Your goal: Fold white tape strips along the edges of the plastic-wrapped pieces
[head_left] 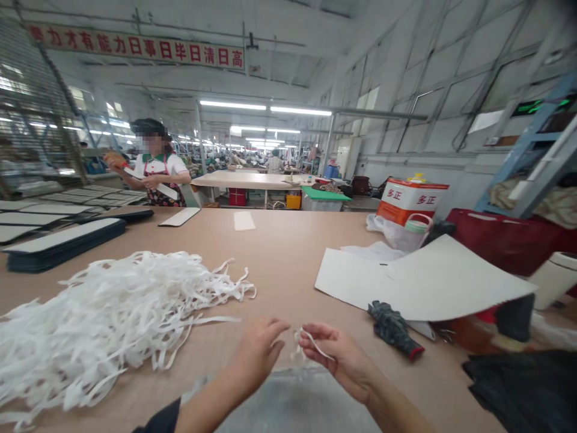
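Note:
Near the table's front edge, my right hand point(331, 355) is closed on a thin white strip point(319, 346), pinched between thumb and fingers. Part of the strip dangles at the fingertips. Just to the left, my left hand point(259, 349) has its thumb and fingers apart, with nothing visible between them; its fingertips point at the strip without touching it. A large tangled heap of white fabric strips point(135, 300) covers the left of the table. Below my hands lies a clear plastic sheet or bag point(297, 403).
At right are a dark knitted glove point(393, 329), a large white sheet point(419, 282) and an orange-white box point(410, 201). Stacked dark-edged panels point(63, 246) stand at left. Beyond them a co-worker point(157, 162) handles white pieces. A small cream card point(244, 221) lies farther back.

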The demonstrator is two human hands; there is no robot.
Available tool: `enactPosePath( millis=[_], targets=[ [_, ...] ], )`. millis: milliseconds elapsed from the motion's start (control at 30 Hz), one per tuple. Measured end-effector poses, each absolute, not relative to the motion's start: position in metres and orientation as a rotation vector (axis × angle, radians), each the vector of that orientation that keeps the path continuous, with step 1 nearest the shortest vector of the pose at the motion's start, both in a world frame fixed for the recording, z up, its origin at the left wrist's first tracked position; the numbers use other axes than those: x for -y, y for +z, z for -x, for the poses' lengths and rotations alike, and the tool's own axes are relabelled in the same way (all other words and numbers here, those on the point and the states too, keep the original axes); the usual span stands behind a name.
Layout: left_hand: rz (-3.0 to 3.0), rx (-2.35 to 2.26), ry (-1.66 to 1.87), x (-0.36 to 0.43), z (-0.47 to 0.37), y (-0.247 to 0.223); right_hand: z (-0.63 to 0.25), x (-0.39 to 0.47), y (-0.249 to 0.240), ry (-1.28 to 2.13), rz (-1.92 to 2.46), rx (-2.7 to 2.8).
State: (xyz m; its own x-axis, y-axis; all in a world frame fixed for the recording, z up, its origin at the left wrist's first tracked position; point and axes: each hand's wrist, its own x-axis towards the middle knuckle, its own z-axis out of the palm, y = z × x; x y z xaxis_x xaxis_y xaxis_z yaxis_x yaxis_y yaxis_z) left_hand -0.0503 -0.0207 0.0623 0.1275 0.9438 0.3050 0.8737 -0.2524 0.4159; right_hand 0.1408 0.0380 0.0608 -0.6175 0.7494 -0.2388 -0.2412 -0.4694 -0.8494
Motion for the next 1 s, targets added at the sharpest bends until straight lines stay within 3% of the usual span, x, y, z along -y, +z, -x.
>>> enactPosePath(
  millis=[133,400,667,833,1000],
  targets=[
    [-2.172,-1.705,0.898,0.044,0.026,0.063,-0.131,-0.029,0.051,1.977,0.838,1.360],
    [-1.343,-1.570,1.199,0.043,0.024,0.047,-0.126,-0.016,0.061,1.248,0.856,2.260],
    [-0.668,-1.284,1.491,0.055,0.038,0.061,-0.130,-0.019,0.068,1.306,0.966,2.432],
    [-0.404,-1.371,1.742,0.069,0.088,0.062,-0.172,-0.046,0.076,1.177,1.134,2.381],
    [-0.487,-1.631,1.530,0.099,0.114,0.028,-0.198,-0.049,0.040,1.247,1.215,2.345]
  ],
)
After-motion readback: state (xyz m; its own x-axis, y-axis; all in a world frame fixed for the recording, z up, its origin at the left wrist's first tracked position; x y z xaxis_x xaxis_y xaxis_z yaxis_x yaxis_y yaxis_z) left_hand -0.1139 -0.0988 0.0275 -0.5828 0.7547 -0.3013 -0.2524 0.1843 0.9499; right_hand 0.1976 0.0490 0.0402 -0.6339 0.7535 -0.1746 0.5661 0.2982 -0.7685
